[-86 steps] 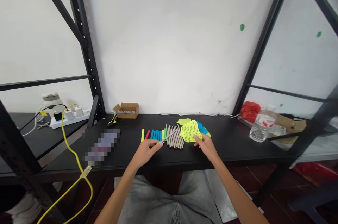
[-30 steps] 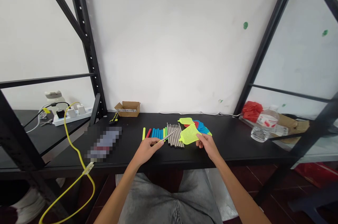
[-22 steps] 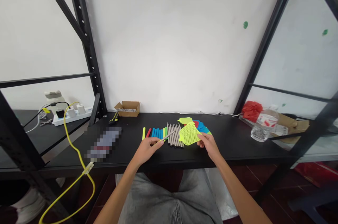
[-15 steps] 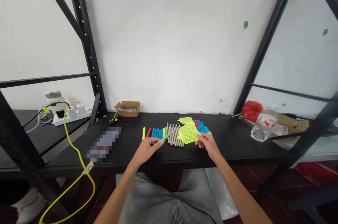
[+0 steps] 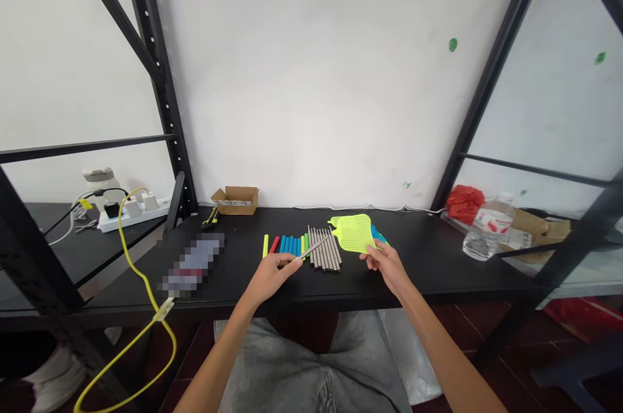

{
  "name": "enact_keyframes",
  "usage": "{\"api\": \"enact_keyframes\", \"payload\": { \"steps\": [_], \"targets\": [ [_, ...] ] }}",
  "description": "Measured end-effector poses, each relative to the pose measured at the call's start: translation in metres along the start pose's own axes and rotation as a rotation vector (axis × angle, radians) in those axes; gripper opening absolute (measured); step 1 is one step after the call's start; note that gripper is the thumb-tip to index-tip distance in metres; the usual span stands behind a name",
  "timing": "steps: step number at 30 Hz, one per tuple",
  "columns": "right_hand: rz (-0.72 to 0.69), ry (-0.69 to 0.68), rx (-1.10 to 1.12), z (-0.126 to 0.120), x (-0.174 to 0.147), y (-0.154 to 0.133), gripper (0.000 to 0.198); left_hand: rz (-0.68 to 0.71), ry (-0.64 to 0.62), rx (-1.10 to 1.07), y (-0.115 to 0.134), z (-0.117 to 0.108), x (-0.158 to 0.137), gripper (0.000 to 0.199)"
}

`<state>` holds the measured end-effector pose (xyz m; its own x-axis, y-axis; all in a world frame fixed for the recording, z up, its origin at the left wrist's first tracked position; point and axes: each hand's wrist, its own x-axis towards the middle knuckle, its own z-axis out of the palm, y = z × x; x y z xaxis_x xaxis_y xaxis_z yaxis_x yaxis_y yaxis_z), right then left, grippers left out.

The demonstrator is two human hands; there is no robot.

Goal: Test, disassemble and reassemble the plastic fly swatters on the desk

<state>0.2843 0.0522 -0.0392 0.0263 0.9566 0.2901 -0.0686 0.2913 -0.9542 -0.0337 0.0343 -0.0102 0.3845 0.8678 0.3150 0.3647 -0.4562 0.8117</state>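
My left hand (image 5: pixel 276 275) pinches a thin metal rod (image 5: pixel 315 247), which slants up to the right over a row of similar metal rods (image 5: pixel 325 257). Between the thumb and fingers of my right hand (image 5: pixel 388 265) is a yellow perforated fly swatter head (image 5: pixel 355 235), its narrow neck pointing left. Other swatter heads lie behind it; a blue one (image 5: pixel 378 235) shows at the right, the rest mostly covered. Left of the rods is a row of coloured tubes (image 5: pixel 291 245) in yellow, red, blue and green, partly hidden by my left hand.
A small open cardboard box (image 5: pixel 237 201) and a yellow-black cutter (image 5: pixel 211 218) sit at the back left. A pixelated object (image 5: pixel 193 265) lies at left near a yellow cable (image 5: pixel 141 276). At right are a water bottle (image 5: pixel 488 228) and a red bag (image 5: pixel 464 204).
My right hand has shifted slightly right, and the yellow swatter head has moved up and right, away from the metal rods. My left hand and its rod have stayed in place.
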Motion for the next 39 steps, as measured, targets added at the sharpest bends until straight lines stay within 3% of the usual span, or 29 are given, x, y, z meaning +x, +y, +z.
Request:
{"api": "enact_keyframes", "payload": {
  "steps": [30, 39],
  "targets": [
    [-0.018, -0.085, -0.066, -0.0015, -0.0022, -0.0014, 0.031, 0.027, -0.034, 0.033, -0.0025, 0.0002, 0.0011, 0.044],
    [-0.012, -0.04, -0.052, -0.0016, -0.0017, -0.001, 0.034, 0.021, -0.036, 0.068, -0.0051, 0.0002, 0.002, 0.044]
  ]
}}
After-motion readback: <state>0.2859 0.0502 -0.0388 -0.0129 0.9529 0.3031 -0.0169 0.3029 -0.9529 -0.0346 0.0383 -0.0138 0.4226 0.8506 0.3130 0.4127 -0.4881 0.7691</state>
